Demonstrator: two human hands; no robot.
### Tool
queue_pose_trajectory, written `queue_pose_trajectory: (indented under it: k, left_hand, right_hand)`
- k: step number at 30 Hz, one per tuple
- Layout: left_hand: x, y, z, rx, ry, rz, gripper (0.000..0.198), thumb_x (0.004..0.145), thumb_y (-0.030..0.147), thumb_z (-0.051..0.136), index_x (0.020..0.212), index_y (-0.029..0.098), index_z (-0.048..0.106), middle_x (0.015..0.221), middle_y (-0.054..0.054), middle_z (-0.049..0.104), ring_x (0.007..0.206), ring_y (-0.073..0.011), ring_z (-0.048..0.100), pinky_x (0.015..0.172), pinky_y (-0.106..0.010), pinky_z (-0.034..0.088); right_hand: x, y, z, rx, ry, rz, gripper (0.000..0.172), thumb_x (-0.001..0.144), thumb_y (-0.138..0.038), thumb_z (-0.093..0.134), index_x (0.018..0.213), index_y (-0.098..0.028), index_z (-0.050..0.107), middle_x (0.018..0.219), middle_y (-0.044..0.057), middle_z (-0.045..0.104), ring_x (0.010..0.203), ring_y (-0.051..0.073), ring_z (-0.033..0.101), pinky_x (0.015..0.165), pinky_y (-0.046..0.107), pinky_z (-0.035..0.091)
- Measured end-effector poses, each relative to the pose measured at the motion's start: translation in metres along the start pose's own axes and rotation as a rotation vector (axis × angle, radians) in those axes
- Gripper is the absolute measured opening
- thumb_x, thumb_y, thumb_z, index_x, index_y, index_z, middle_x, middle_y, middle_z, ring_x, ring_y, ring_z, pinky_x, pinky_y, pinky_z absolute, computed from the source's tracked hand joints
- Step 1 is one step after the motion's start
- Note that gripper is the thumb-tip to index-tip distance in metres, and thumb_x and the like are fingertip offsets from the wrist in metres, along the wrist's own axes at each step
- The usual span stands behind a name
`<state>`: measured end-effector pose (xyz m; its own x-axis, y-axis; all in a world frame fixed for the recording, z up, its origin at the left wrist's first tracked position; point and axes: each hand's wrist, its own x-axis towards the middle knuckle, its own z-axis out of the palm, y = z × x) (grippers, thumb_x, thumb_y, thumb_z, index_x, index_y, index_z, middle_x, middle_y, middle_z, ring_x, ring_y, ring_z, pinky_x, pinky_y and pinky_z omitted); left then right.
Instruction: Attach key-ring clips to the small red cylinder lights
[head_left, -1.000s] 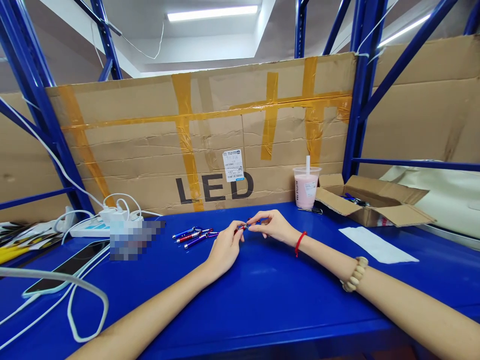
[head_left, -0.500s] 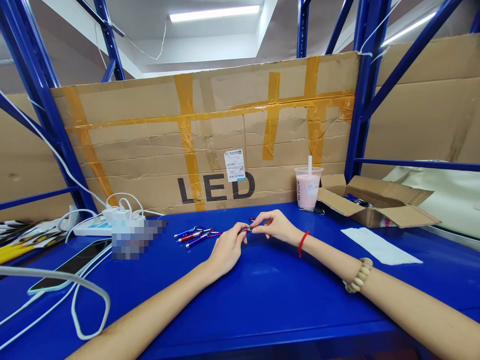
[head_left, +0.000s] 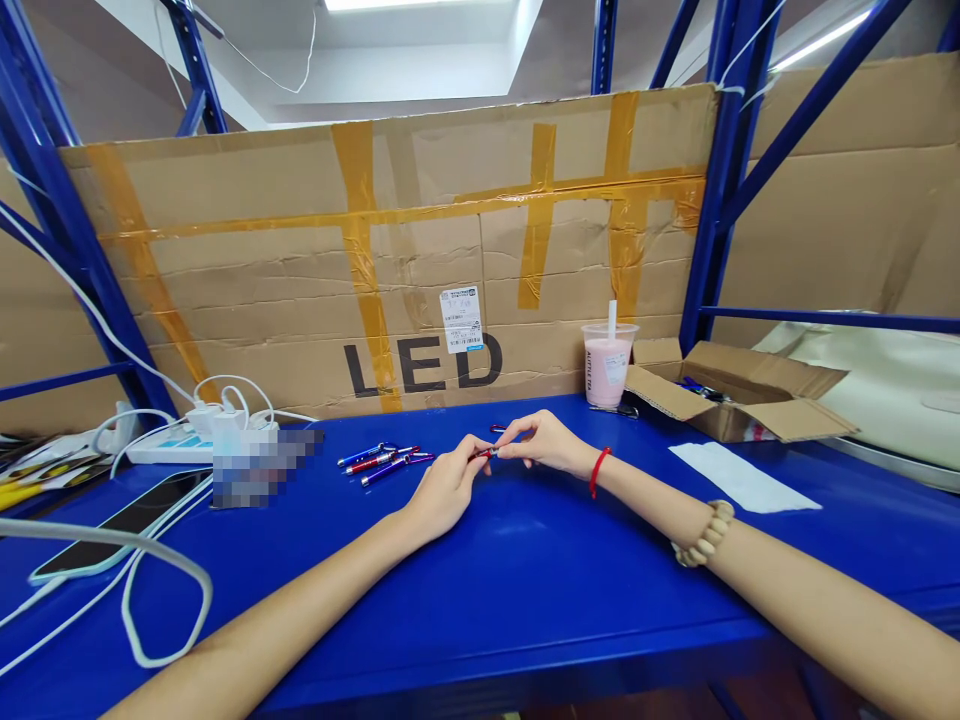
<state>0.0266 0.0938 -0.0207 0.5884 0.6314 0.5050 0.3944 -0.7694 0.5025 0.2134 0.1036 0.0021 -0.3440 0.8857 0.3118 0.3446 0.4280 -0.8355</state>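
Observation:
My left hand [head_left: 442,490] is closed, fingers pinched on a small red item with a metal end [head_left: 484,453]; fingers hide most of it, so its kind is unclear. My right hand [head_left: 546,443] meets it from the other side, thumb and fingertips pinching the metal end. Left of my hands lie several slim metal pen-like tubes with clips: a blue one [head_left: 361,455], a red one [head_left: 370,463] and a purple one [head_left: 396,470]. Just behind my fingers a small red piece [head_left: 497,428] shows on the blue tabletop [head_left: 525,590].
A pink drink cup with a straw [head_left: 606,368] stands at the back right, beside an open cardboard box [head_left: 739,390] with small items inside. A white paper sheet [head_left: 742,477] lies in front. Leftward are a phone [head_left: 120,525], white cables and a power strip [head_left: 161,445].
The view has shifted slightly, so everything sits a little further left and higher. Both hands stay together on the small red item, whose red part shows more clearly now.

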Motion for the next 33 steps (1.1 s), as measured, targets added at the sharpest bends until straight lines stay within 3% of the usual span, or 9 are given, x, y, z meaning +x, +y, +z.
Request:
queue_pose_trajectory:
  k: [12,23,27,33]
  left_hand:
    - [-0.003,0.0,0.001,-0.031,-0.037,0.023,0.015,0.091,0.021,0.031,0.092,0.013,0.043,0.087,-0.002,0.052,0.079,-0.0103,0.05,0.073,-0.016,0.035]
    - [-0.002,0.004,0.001,-0.048,0.08,0.071,0.006,0.087,0.015,0.04,0.087,0.011,0.045,0.088,-0.002,0.053,0.079,-0.0097,0.051,0.068,-0.014,0.037]
    - [-0.002,0.004,0.001,-0.037,0.084,0.039,0.01,0.085,0.015,0.042,0.093,0.012,0.048,0.09,-0.003,0.053,0.08,-0.0106,0.052,0.069,-0.015,0.039]
    - [-0.001,0.003,0.001,-0.022,0.079,0.053,0.033,0.085,0.014,0.042,0.119,0.018,0.043,0.094,-0.001,0.053,0.084,-0.0107,0.052,0.075,-0.016,0.041]
  right_hand:
    - [0.0,0.006,-0.004,-0.045,-0.127,0.075,0.038,0.059,-0.043,0.065,0.076,-0.009,0.065,0.055,0.002,0.053,0.043,0.004,0.042,0.039,0.015,0.03]
    - [-0.007,-0.007,-0.002,0.03,-0.154,0.18,0.036,0.06,-0.043,0.065,0.076,-0.011,0.065,0.059,0.001,0.051,0.047,0.004,0.042,0.041,0.016,0.029]
    - [-0.007,-0.007,-0.002,0.056,-0.151,0.217,0.038,0.058,-0.045,0.066,0.076,-0.012,0.065,0.059,0.001,0.051,0.049,0.005,0.041,0.042,0.016,0.029]
    - [-0.005,-0.008,-0.001,0.07,-0.145,0.276,0.039,0.056,-0.046,0.067,0.076,-0.013,0.064,0.056,0.0,0.049,0.048,0.004,0.04,0.043,0.016,0.028]
